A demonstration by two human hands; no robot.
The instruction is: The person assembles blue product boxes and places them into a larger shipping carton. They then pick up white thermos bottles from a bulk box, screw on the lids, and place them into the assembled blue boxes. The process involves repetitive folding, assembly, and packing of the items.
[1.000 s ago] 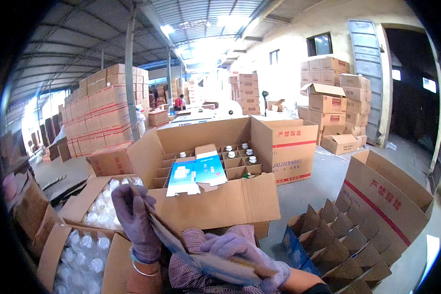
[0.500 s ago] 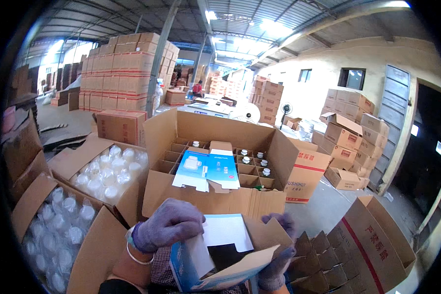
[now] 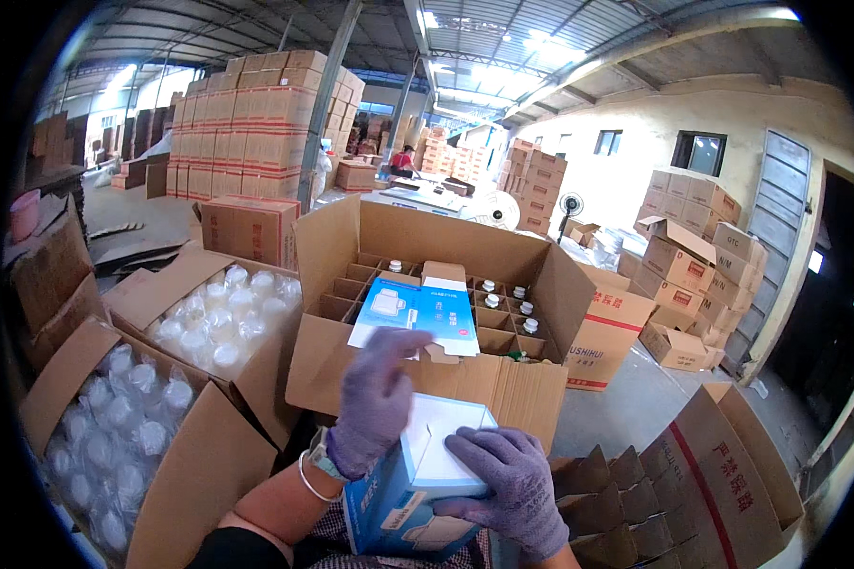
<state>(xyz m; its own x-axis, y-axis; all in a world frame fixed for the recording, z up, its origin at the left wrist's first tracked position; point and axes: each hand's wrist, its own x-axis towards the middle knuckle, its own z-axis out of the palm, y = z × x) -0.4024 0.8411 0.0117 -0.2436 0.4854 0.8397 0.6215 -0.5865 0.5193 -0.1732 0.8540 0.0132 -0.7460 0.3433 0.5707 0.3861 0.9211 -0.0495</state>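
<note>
A blue and white printed carton [image 3: 417,503] stands upright in front of me, its white top flap [image 3: 443,417] folded over the opening. My right hand [image 3: 517,484], in a grey-purple glove, grips the carton at its right side, fingers on the flap and thumb along the front edge. My left hand [image 3: 375,398], gloved alike, is lifted at the carton's far left corner; a finger stretches to the right, slightly blurred, and nothing shows in it. Beyond, a flattened blue carton [image 3: 417,308] lies on the dividers of a large open cardboard box [image 3: 427,379].
White-capped bottles [image 3: 491,302] stand in several of the large box's compartments. At left, two open boxes hold plastic-wrapped clear bottles [image 3: 114,417] [image 3: 223,322]. To the right sits an open box with cardboard dividers [image 3: 626,484]. Stacked cartons [image 3: 247,133] and a fan [image 3: 569,204] stand farther back.
The carton's flaps were open and its dark inside showed; now the white flap covers it. My left hand has let go and risen; my right hand has moved onto the top.
</note>
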